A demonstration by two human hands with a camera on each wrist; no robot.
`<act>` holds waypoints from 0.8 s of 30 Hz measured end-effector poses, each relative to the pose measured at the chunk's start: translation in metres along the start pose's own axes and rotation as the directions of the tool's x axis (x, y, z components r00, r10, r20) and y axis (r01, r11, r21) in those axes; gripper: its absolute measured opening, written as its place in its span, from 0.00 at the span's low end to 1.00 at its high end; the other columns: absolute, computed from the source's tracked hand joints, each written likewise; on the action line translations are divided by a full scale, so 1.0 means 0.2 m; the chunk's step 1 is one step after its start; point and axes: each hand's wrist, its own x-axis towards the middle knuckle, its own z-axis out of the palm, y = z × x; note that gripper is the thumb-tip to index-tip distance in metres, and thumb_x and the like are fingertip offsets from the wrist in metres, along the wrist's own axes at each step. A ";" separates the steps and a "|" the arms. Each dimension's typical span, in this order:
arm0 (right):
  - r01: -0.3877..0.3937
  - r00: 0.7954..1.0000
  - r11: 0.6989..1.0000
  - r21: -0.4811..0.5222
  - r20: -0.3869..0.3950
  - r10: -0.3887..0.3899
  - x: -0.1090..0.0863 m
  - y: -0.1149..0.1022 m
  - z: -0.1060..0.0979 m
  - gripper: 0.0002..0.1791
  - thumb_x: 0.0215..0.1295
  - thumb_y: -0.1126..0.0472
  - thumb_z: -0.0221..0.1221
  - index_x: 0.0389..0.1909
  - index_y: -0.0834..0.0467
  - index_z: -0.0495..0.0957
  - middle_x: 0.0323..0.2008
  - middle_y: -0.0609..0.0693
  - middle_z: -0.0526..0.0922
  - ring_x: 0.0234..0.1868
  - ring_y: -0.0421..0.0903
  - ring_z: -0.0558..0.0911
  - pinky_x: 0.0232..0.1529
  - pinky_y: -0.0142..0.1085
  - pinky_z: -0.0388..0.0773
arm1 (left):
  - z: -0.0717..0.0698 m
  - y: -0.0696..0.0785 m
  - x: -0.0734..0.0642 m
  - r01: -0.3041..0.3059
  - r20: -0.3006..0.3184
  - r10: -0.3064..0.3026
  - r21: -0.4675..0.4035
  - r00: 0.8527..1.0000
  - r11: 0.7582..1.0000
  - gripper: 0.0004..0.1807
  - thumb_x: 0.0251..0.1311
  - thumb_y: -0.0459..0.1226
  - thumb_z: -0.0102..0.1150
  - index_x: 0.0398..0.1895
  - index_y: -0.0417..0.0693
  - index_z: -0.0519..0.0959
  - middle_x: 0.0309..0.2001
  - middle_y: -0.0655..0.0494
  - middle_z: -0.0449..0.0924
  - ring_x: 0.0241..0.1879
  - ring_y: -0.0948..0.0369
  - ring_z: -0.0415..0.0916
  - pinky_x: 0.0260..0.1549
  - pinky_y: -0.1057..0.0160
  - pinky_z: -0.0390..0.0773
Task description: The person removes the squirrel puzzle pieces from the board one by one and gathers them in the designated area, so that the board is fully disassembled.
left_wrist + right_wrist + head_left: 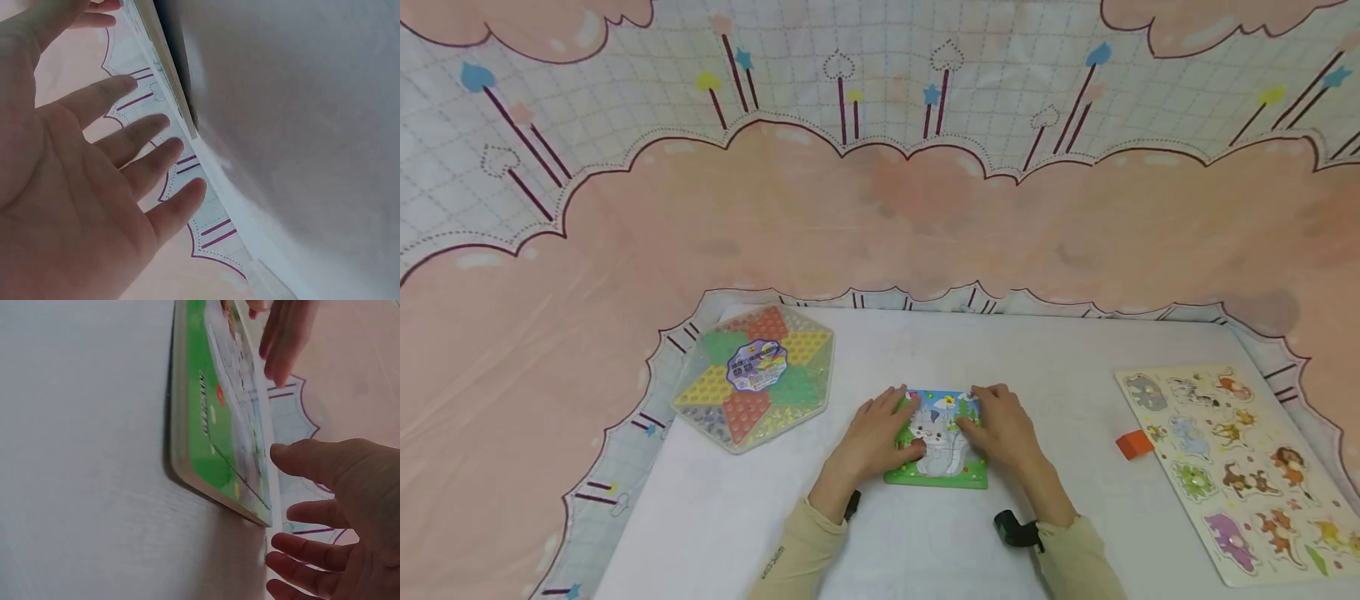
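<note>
A small jigsaw puzzle board [946, 462] with a grey cartoon animal on green grass lies flat on the white table. My left hand [871, 439] is at its left side, with thumb and fingertips over the picture. Over the right edge is my right hand [1006, 427], its thumb above the picture. In the left wrist view the left hand [81, 162] has its fingers spread beside the board's thin edge [175, 87]. The right wrist view shows the right hand [350, 519] with extended fingers near the board [200, 434]. Neither hand grips anything; light fingertip contact is hard to tell.
At the left lies a hexagonal Chinese checkers set [805, 383] in clear packaging. On the right are an orange block [1135, 444] and a wooden animal puzzle board [1213, 479]. A patterned cloth [925, 225] hangs behind the table [715, 517].
</note>
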 end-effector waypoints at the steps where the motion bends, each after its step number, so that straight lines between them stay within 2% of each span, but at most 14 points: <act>1: -0.004 1.000 1.000 0.006 0.008 0.004 0.00 0.00 0.00 0.34 0.60 0.50 0.67 0.61 0.68 0.74 0.53 0.65 0.75 0.53 0.61 0.76 0.50 0.55 0.76 | 0.00 0.00 0.00 -0.006 0.004 0.006 -0.002 1.000 1.000 0.36 0.63 0.52 0.61 0.71 0.46 0.68 0.73 0.44 0.60 0.73 0.44 0.54 0.66 0.41 0.59; 5: -0.026 0.999 1.000 0.010 0.042 0.025 0.02 0.00 -0.01 0.31 0.59 0.51 0.68 0.58 0.67 0.77 0.50 0.64 0.75 0.51 0.60 0.76 0.48 0.54 0.77 | 0.02 0.02 0.00 -0.016 0.023 0.016 0.015 1.000 1.000 0.35 0.62 0.52 0.63 0.70 0.49 0.71 0.73 0.46 0.61 0.72 0.45 0.56 0.66 0.44 0.60; 10: -0.027 0.998 1.000 -0.016 0.065 0.028 0.04 -0.01 -0.02 0.29 0.57 0.52 0.70 0.55 0.67 0.79 0.47 0.63 0.76 0.48 0.58 0.77 0.44 0.52 0.78 | 0.04 0.05 0.02 -0.016 0.040 0.013 0.092 0.999 0.996 0.36 0.60 0.56 0.63 0.69 0.52 0.72 0.72 0.46 0.62 0.72 0.45 0.56 0.64 0.43 0.63; 18: -0.032 0.997 0.999 -0.009 0.070 0.033 0.06 -0.03 -0.05 0.28 0.54 0.52 0.72 0.51 0.66 0.82 0.46 0.63 0.77 0.45 0.57 0.77 0.41 0.51 0.78 | 0.05 0.11 0.01 0.031 0.037 -0.037 0.162 0.999 0.986 0.36 0.62 0.57 0.61 0.70 0.54 0.70 0.72 0.45 0.61 0.72 0.42 0.55 0.63 0.43 0.64; 24: -0.048 0.996 0.999 0.018 0.069 0.047 0.06 -0.02 -0.04 0.27 0.52 0.53 0.73 0.50 0.65 0.80 0.48 0.64 0.75 0.47 0.58 0.76 0.44 0.53 0.77 | 0.07 0.12 0.01 0.051 0.037 -0.060 0.193 0.998 0.980 0.36 0.61 0.56 0.62 0.71 0.55 0.69 0.73 0.46 0.60 0.72 0.43 0.55 0.61 0.43 0.66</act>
